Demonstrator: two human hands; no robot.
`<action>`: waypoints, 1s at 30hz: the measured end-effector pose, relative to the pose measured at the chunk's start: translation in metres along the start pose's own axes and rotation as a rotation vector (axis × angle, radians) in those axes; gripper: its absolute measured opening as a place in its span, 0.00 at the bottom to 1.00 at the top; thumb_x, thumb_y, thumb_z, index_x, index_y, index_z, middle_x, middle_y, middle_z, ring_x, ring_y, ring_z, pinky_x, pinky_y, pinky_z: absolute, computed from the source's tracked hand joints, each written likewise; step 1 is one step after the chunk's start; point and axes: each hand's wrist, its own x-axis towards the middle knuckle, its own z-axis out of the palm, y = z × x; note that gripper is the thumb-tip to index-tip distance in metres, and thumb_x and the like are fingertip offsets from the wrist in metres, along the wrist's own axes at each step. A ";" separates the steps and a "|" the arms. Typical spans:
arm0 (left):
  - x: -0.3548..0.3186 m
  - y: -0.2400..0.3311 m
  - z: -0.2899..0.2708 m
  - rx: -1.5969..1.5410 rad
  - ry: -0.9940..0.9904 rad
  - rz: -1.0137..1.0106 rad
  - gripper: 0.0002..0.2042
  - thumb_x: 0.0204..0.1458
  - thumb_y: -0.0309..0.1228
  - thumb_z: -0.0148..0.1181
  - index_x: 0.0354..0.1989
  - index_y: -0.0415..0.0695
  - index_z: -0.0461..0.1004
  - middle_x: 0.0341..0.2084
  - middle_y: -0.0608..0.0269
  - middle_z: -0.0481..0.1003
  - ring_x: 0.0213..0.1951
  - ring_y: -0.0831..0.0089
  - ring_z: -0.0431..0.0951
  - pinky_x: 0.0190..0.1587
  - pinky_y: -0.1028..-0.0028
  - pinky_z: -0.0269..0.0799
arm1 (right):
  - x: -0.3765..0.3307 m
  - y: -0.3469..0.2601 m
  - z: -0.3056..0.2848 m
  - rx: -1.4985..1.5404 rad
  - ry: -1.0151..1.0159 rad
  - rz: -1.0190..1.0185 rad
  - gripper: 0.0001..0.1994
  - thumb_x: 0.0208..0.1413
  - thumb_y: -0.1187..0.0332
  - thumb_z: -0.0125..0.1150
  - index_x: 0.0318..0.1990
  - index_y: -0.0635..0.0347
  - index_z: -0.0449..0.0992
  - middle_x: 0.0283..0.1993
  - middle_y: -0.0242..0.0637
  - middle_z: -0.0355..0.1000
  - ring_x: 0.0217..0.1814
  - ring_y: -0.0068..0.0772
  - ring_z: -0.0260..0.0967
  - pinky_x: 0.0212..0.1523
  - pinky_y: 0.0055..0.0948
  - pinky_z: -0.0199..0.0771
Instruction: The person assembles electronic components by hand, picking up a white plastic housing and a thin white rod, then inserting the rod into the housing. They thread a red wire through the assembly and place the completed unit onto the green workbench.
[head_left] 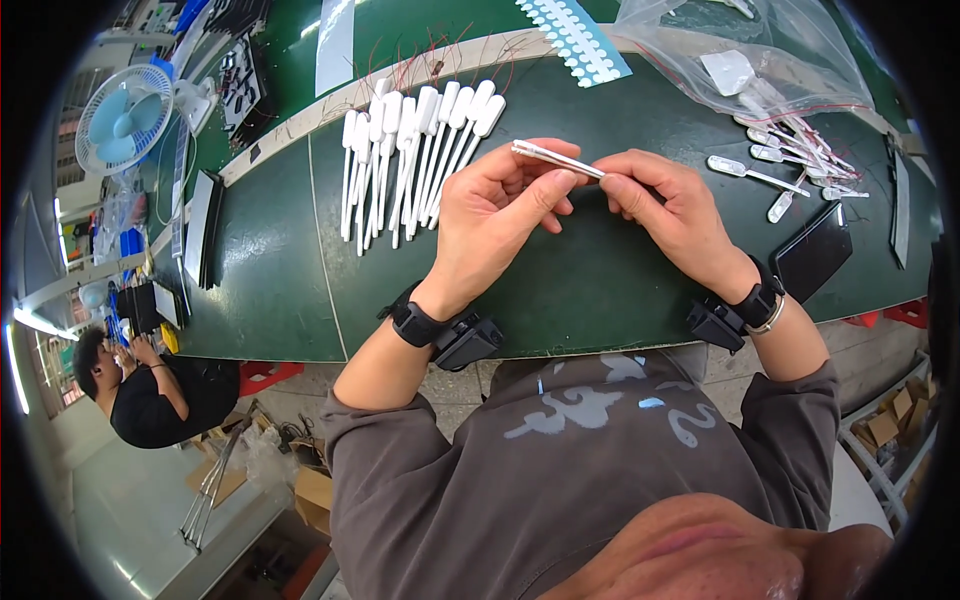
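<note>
A thin white stick-shaped part [556, 159] is held between both hands above the dark green bench [270, 270]. My left hand [497, 208] pinches its left end with thumb and fingers. My right hand [668, 207] grips its right end at the fingertips. To the left of my left hand, several finished white paddle-ended sticks [415, 160] lie side by side in a row on the bench. Both wrists wear black bands with small black devices.
Several loose white parts with red wires [790, 165] lie at the right, below a clear plastic bag [745, 55]. A dark phone-like slab [812, 255] lies near my right wrist. A white perforated strip [577, 38] lies at the top. A small fan [125, 118] stands far left; another person [140, 385] sits lower left.
</note>
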 end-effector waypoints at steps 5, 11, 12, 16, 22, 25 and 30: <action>0.000 -0.004 -0.002 0.011 0.015 0.004 0.13 0.61 0.28 0.61 0.52 0.34 0.76 0.37 0.59 0.81 0.32 0.81 0.78 0.32 0.81 0.76 | -0.001 0.000 -0.003 -0.116 0.001 -0.074 0.09 0.67 0.70 0.55 0.47 0.65 0.78 0.34 0.31 0.71 0.32 0.19 0.66 0.34 0.21 0.66; 0.001 -0.001 0.001 -0.012 0.102 0.036 0.13 0.63 0.29 0.58 0.51 0.34 0.77 0.36 0.57 0.81 0.31 0.79 0.78 0.32 0.80 0.77 | 0.000 0.007 0.001 -0.135 0.065 -0.128 0.09 0.66 0.70 0.56 0.47 0.65 0.78 0.35 0.30 0.72 0.32 0.19 0.66 0.33 0.21 0.67; 0.001 0.000 0.000 -0.034 0.122 0.050 0.13 0.64 0.30 0.57 0.50 0.33 0.77 0.36 0.57 0.81 0.31 0.79 0.79 0.32 0.80 0.77 | 0.000 0.007 0.001 -0.133 0.076 -0.130 0.09 0.66 0.70 0.56 0.47 0.65 0.78 0.35 0.30 0.72 0.32 0.19 0.66 0.33 0.20 0.67; 0.001 0.001 0.000 -0.025 0.156 0.077 0.14 0.66 0.32 0.55 0.49 0.33 0.77 0.36 0.55 0.81 0.31 0.78 0.79 0.32 0.79 0.78 | 0.000 0.003 0.000 -0.078 0.035 -0.052 0.09 0.67 0.70 0.56 0.49 0.63 0.77 0.34 0.28 0.71 0.31 0.16 0.64 0.31 0.19 0.65; -0.001 -0.002 0.003 0.064 0.148 0.069 0.15 0.67 0.33 0.53 0.49 0.32 0.78 0.36 0.55 0.81 0.31 0.78 0.79 0.32 0.79 0.78 | 0.000 -0.002 0.003 0.035 0.018 0.055 0.10 0.67 0.69 0.57 0.50 0.62 0.77 0.32 0.25 0.70 0.30 0.12 0.63 0.30 0.16 0.63; -0.001 -0.004 0.002 0.114 0.158 0.039 0.15 0.67 0.33 0.53 0.49 0.32 0.78 0.36 0.56 0.81 0.31 0.78 0.79 0.32 0.79 0.78 | 0.000 0.000 0.003 0.050 0.042 0.063 0.10 0.67 0.68 0.57 0.50 0.62 0.77 0.31 0.25 0.70 0.30 0.11 0.62 0.30 0.16 0.62; 0.000 -0.004 0.000 0.119 0.133 0.049 0.15 0.67 0.33 0.54 0.50 0.33 0.78 0.36 0.56 0.81 0.31 0.78 0.80 0.32 0.79 0.78 | 0.000 0.004 0.005 0.040 0.038 0.035 0.10 0.67 0.67 0.56 0.50 0.61 0.76 0.30 0.24 0.70 0.29 0.11 0.62 0.29 0.15 0.61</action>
